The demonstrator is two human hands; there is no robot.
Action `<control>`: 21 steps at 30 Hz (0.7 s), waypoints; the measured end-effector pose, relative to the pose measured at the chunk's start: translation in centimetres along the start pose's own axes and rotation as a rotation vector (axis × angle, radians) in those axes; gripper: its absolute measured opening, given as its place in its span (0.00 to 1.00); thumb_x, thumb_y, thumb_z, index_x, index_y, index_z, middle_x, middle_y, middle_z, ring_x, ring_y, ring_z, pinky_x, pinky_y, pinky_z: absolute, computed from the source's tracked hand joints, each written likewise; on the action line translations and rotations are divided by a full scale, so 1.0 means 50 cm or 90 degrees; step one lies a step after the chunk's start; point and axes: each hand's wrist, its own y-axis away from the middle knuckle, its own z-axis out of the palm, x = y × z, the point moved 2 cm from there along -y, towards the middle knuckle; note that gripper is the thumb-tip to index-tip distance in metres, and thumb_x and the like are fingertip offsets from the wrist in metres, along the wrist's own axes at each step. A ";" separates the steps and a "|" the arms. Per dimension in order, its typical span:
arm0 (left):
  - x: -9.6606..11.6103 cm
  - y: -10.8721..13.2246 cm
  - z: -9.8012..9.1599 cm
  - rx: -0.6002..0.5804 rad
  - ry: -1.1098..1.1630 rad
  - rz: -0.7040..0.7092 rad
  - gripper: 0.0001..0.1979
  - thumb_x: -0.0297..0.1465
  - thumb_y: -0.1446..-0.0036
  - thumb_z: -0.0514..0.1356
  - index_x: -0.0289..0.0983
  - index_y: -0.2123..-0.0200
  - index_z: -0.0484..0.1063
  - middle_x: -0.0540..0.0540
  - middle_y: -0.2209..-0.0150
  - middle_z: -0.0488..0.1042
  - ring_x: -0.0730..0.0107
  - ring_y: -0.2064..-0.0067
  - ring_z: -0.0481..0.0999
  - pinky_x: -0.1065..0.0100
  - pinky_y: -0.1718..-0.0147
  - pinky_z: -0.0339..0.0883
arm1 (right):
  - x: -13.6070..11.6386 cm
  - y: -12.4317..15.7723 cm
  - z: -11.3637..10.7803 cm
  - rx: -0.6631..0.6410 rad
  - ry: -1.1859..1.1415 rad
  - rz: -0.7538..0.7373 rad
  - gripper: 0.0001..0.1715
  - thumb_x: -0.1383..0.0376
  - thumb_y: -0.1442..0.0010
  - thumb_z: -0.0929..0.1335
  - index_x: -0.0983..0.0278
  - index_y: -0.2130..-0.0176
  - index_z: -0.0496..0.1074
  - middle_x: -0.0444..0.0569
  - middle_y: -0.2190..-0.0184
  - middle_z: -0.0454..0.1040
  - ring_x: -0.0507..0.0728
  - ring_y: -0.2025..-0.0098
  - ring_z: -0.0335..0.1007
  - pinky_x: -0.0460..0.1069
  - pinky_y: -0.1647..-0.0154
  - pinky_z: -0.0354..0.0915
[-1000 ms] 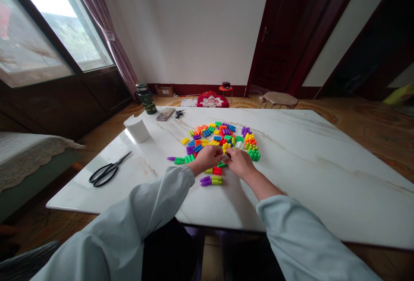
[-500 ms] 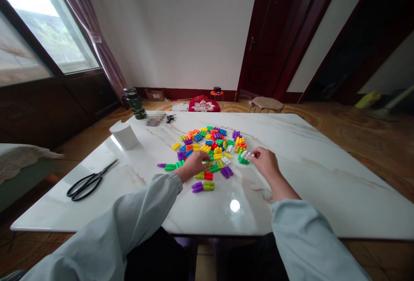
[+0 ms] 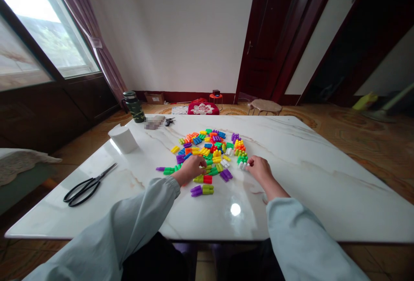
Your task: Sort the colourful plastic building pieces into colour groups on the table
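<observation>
Colourful plastic toy blocks with rounded, bullet-like tips lie in a loose pile in the middle of the table. My right hand, at the pile's right side, pinches a white toy block at the near end of a row of upright blocks. Green blocks stand right behind it, then orange and yellow ones. Over the pile's near left part, my left hand has its fingers curled together; whatever is in them is hidden. Closer to me lies a purple and lime block pair.
Black long-handled scissors lie on the white marble-look table at left. Behind them are a white paper roll, a camouflage flask and small black clippers. A round stool stands beyond the far edge.
My right hand has moved left and slightly down, bringing the white block to the near end of the upright row. My left hand stays almost in place. The view has tilted slightly.
</observation>
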 end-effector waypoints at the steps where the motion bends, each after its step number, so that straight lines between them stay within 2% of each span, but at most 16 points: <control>1: -0.001 0.000 0.000 0.002 0.001 0.000 0.08 0.28 0.56 0.63 0.36 0.69 0.78 0.49 0.70 0.77 0.69 0.67 0.75 0.72 0.69 0.66 | 0.001 0.000 0.000 -0.001 -0.004 0.000 0.05 0.69 0.52 0.72 0.61 0.71 0.75 0.44 0.72 0.78 0.54 0.67 0.73 0.45 0.68 0.61; 4: 0.001 -0.001 0.000 0.004 0.008 0.007 0.09 0.28 0.55 0.63 0.36 0.67 0.78 0.48 0.70 0.77 0.69 0.67 0.75 0.72 0.68 0.67 | 0.003 0.001 -0.009 0.005 -0.011 0.014 0.06 0.69 0.52 0.72 0.62 0.69 0.76 0.46 0.70 0.79 0.55 0.65 0.74 0.46 0.66 0.62; 7: 0.011 0.001 -0.003 0.000 0.018 0.022 0.12 0.29 0.54 0.63 0.36 0.64 0.78 0.48 0.66 0.78 0.68 0.65 0.76 0.71 0.66 0.68 | -0.012 0.005 -0.032 0.061 -0.006 0.030 0.06 0.66 0.48 0.71 0.62 0.66 0.76 0.47 0.68 0.79 0.57 0.65 0.74 0.47 0.67 0.63; 10: 0.024 0.006 -0.004 -0.027 0.015 0.046 0.15 0.27 0.54 0.63 0.39 0.60 0.79 0.47 0.63 0.79 0.67 0.63 0.76 0.71 0.64 0.68 | -0.053 0.012 -0.043 0.091 -0.041 -0.027 0.06 0.64 0.45 0.69 0.61 0.65 0.76 0.46 0.67 0.79 0.56 0.65 0.74 0.48 0.65 0.64; 13: 0.029 0.012 -0.001 -0.075 -0.017 0.057 0.20 0.25 0.53 0.62 0.43 0.54 0.77 0.46 0.59 0.78 0.67 0.63 0.76 0.72 0.65 0.68 | -0.106 0.024 -0.027 0.012 -0.056 -0.116 0.07 0.65 0.44 0.68 0.60 0.63 0.76 0.45 0.63 0.79 0.54 0.63 0.74 0.47 0.61 0.64; 15: 0.026 0.015 0.002 -0.085 -0.032 0.048 0.21 0.25 0.53 0.63 0.44 0.53 0.77 0.46 0.59 0.77 0.67 0.65 0.76 0.72 0.67 0.68 | -0.134 0.036 -0.004 -0.074 -0.013 -0.130 0.11 0.62 0.45 0.69 0.60 0.60 0.76 0.47 0.59 0.78 0.56 0.59 0.73 0.47 0.60 0.64; 19: 0.013 0.014 0.008 -0.040 -0.025 0.038 0.19 0.25 0.53 0.64 0.41 0.55 0.77 0.45 0.61 0.76 0.65 0.65 0.76 0.69 0.64 0.69 | -0.166 0.062 0.035 -0.197 0.092 -0.123 0.36 0.54 0.52 0.73 0.61 0.45 0.69 0.56 0.49 0.72 0.63 0.49 0.70 0.51 0.56 0.64; 21: 0.008 0.012 0.011 -0.013 -0.017 0.038 0.16 0.23 0.53 0.62 0.38 0.58 0.77 0.45 0.64 0.76 0.64 0.64 0.76 0.67 0.63 0.69 | -0.175 0.072 0.047 -0.215 0.112 -0.132 0.42 0.56 0.53 0.74 0.63 0.41 0.65 0.60 0.45 0.68 0.65 0.48 0.70 0.52 0.54 0.64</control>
